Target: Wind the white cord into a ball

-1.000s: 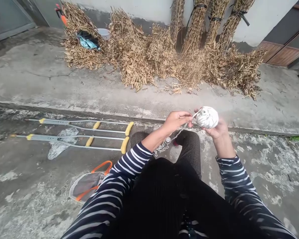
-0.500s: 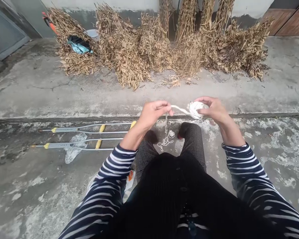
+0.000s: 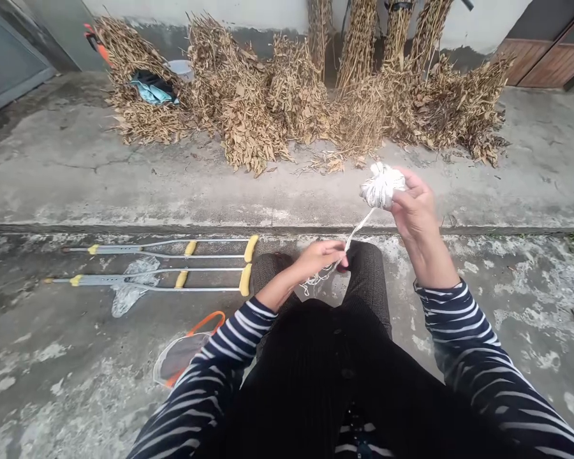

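Note:
My right hand (image 3: 415, 207) is closed around the side of a white ball of string (image 3: 381, 186), held up over the concrete step. From the underside of the ball a taut white strand (image 3: 361, 224) slants down to my left hand (image 3: 320, 260). The fingers of that hand are pinched on the strand, low between my knees. Loose loops of string (image 3: 316, 279) show below and behind the left hand, partly hidden by it.
Two crutches with yellow pads (image 3: 245, 279) lie on the ground at left, over a clear plastic bag (image 3: 132, 294). An orange-handled bag (image 3: 184, 357) is beside my left arm. Dried plant bundles (image 3: 253, 115) line the wall; a step edge (image 3: 210, 228) crosses ahead.
My left hand has moved down and toward me, drawing the strand longer. My right hand has lifted and turned the ball, showing more of its wound side.

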`<state>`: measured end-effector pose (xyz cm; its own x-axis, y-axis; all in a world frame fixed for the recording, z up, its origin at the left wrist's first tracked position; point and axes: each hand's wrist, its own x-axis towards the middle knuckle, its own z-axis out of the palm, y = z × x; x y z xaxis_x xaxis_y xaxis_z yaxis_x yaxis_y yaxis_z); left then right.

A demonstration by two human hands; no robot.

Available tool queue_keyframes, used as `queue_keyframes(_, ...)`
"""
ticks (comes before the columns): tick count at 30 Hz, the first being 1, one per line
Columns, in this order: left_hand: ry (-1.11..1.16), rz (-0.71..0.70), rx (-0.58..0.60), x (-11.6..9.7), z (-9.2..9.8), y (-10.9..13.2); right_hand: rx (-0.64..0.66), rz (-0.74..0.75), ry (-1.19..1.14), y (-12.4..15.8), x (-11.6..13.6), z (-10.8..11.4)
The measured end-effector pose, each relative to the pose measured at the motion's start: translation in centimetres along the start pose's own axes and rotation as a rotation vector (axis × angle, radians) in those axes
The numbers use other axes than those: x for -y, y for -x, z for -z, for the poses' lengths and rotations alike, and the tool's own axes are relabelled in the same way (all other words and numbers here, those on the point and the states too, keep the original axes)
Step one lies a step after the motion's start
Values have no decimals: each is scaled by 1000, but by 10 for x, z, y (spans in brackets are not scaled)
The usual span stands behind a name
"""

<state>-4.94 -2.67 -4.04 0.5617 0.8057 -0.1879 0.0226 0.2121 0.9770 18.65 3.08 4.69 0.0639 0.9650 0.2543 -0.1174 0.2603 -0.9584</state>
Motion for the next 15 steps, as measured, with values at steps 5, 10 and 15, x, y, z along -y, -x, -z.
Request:
queue_keyframes(5,80,-159,-45,-34,-17,-21,16,84,41,0,4,-19)
queue_keyframes(10,94,-269,-95,-46,-21,-22,29,208,136,-8,6,-21)
queue_keyframes(15,40,-268,-87,-42,-16,-21,43,186,152,-13,7,-21)
